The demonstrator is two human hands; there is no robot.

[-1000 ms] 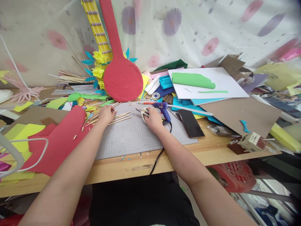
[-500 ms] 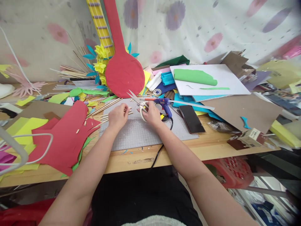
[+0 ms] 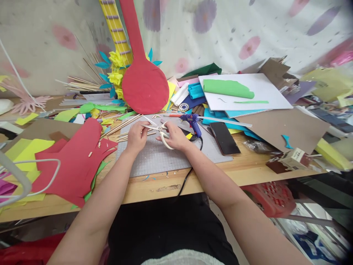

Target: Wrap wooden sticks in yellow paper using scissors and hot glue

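Note:
My right hand (image 3: 178, 137) grips white-handled scissors (image 3: 164, 141), its fingers in the loops. Their blades are spread and point left, reaching the fingertips of my left hand (image 3: 137, 136). Pinched in the left hand is a thin wooden stick, mostly hidden by the fingers and the near blade. More wooden sticks (image 3: 123, 138) lie beside and under that hand on a grey cutting mat (image 3: 154, 162). Just right of my right hand, a purple glue gun (image 3: 195, 125) rests with a long glue stick in it.
Behind stands a red round-bodied paper instrument (image 3: 145, 88) with yellow flowers. Red paper (image 3: 71, 158) lies left, a phone (image 3: 224, 138) right. A white board (image 3: 242, 86) bears green paper (image 3: 227, 89). A black cord (image 3: 185, 182) hangs over the table's front edge.
The scissors have turned and come left and down, so their spread blades now meet my left fingertips. My right hand moved slightly with them; my left hand still pinches.

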